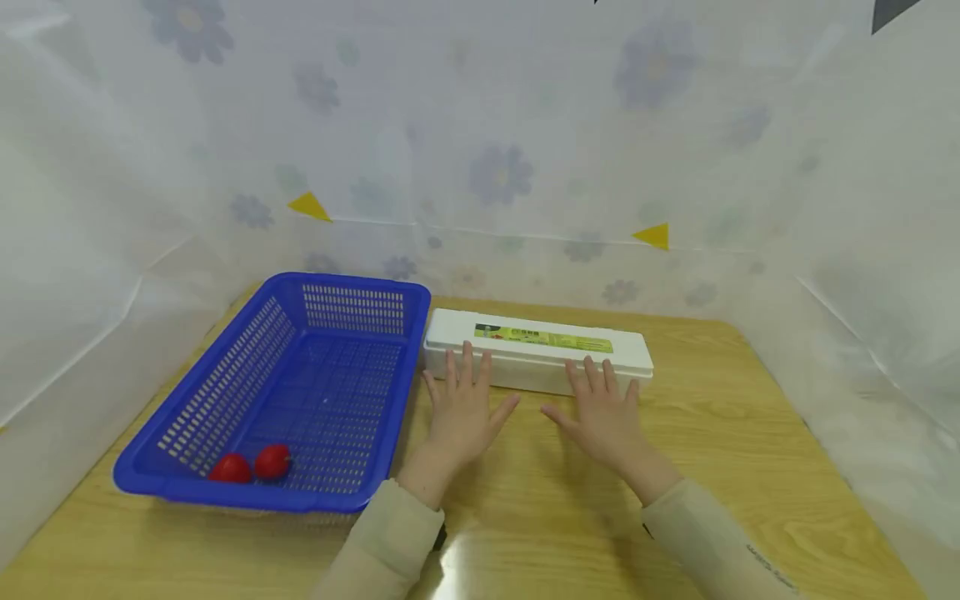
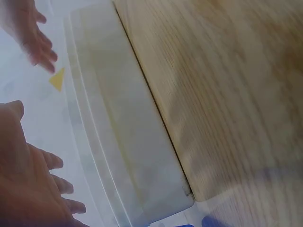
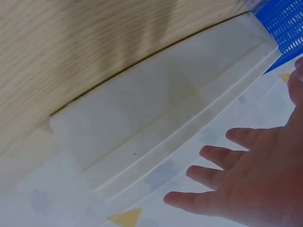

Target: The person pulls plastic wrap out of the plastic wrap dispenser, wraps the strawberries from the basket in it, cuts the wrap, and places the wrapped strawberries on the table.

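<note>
By the white box [image 1: 532, 357]: left hand [image 1: 459, 414], right hand [image 1: 609, 419], fingers spread, empty; even contact near both ends should keep it steady.

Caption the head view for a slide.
Left hand and right hand spread near white box; two red fruits in blue basket.

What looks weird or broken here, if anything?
Nothing looks spilled or knocked over. But the white box has a small dark mark at a bottom corner near the blue basket; that looks odd against the white around it. I can't tell if it's dirt or damage.
</note>
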`<state>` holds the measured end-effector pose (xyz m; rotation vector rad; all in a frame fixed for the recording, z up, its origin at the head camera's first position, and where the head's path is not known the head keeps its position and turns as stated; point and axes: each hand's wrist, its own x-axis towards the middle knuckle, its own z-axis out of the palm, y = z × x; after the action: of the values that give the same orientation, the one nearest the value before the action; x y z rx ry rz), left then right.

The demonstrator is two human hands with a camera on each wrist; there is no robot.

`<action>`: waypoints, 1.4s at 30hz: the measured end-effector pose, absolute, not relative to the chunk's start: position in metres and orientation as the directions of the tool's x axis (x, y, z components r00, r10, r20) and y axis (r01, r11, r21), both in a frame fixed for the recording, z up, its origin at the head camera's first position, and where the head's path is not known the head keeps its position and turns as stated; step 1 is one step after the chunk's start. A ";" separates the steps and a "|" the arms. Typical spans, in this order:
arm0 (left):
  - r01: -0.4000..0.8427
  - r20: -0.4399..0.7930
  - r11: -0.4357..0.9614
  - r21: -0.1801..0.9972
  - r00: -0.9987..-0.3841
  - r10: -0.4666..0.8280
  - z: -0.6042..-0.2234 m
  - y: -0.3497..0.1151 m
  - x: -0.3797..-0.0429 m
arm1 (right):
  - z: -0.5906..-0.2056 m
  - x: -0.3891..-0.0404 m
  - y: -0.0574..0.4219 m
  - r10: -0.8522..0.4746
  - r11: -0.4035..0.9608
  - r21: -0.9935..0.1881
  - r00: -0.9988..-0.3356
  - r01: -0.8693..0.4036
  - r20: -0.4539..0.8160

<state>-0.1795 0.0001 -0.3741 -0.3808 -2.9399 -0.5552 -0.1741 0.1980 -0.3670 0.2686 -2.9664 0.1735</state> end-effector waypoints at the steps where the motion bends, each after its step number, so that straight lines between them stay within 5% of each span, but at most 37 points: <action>1: 0.262 0.166 0.900 0.348 -0.962 0.216 -0.374 0.000 -0.179 | -0.367 -0.175 0.201 -0.165 0.978 -0.099 -0.968 -0.186 0.186; 6: 0.217 0.156 0.915 0.339 -0.973 0.173 -0.375 -0.002 -0.182 | -0.369 -0.183 0.227 -0.115 0.979 -0.134 -0.955 -0.156 0.273; 16: 0.028 0.126 0.878 0.478 -0.991 -0.037 -0.363 -0.005 -0.196 | -0.362 -0.205 0.273 0.036 0.943 -0.329 -0.970 -0.046 0.240; 28: -0.010 0.039 0.847 0.532 -0.999 -0.036 -0.364 -0.005 -0.198 | -0.364 -0.217 0.287 0.232 0.846 -0.516 -0.965 0.137 0.123; 42: -0.033 -0.050 0.898 0.440 -0.999 -0.012 -0.367 -0.003 -0.187 | -0.357 -0.215 0.310 0.210 0.809 -0.565 -0.977 0.160 0.024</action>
<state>-0.1874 -0.0032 -0.3667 0.0373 -3.1044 -0.7206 -0.2152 0.3104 -0.3567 -0.2972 -2.9067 0.8965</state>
